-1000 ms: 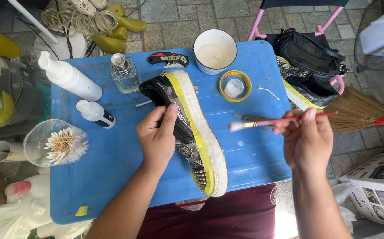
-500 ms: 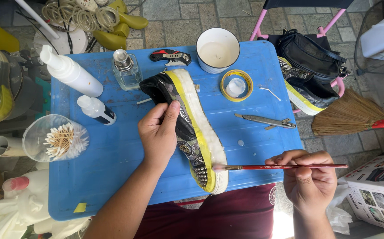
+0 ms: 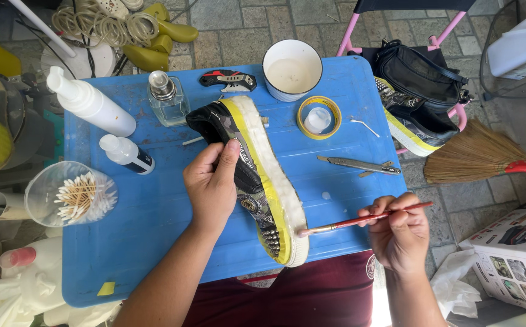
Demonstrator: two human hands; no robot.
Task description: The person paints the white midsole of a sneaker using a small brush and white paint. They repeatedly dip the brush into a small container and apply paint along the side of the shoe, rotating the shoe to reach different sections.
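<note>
left hand (image 3: 214, 184): clamped over the black upper of the shoe (image 3: 248, 175), fingers curled round it, pinning it on edge on the blue worktop (image 3: 154, 224); grip unchanged across the last second.
right hand (image 3: 399, 233): closed in a pencil grip on the thin red-handled brush (image 3: 363, 220), fingers pinched mid-handle.
change: a second ago the right hand was up over the far right of the worktop with the brush in the air; half a second ago it had dropped to the near edge; now the brush tip sits against the white sole wall at the end of the shoe nearest the person.
contact: tip looks to be touching the sole, though it is too small in the head view to be sure.
shoe state: sole side turned up, yellow tape band running along the edge between upper and sole; sole surface looks coated white and foamy.
meaning: the brush is back on the sole, so brushing of the near end is judged to be under way.
nearby: white cup (image 3: 292, 68) of pale liquid at the far edge, tape roll (image 3: 319, 117) beside it, craft knife (image 3: 360, 165) lying well clear of the brush, second shoe (image 3: 417, 121) off the right edge.
</note>
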